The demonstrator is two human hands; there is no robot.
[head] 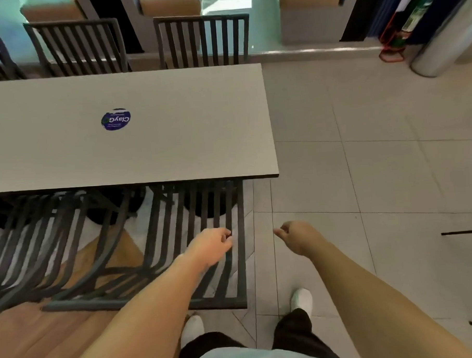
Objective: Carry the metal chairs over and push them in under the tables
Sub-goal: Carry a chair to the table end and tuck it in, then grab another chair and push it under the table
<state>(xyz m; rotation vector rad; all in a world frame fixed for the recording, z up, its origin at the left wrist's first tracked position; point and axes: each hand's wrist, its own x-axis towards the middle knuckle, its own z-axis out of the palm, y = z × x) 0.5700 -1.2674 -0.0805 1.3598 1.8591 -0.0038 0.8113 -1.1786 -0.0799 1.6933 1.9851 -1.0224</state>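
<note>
Pale tiled floor point(391, 172), cushioned benches point(311, 2), steel column point(445, 39)

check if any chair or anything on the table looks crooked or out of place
The near-right chair sits square, its seat under the table. The chair to its left looks skewed, its slats running at an angle to the table edge. A blue round sticker on the tabletop reads upside down from here. Nothing looks spilled or broken.
</note>
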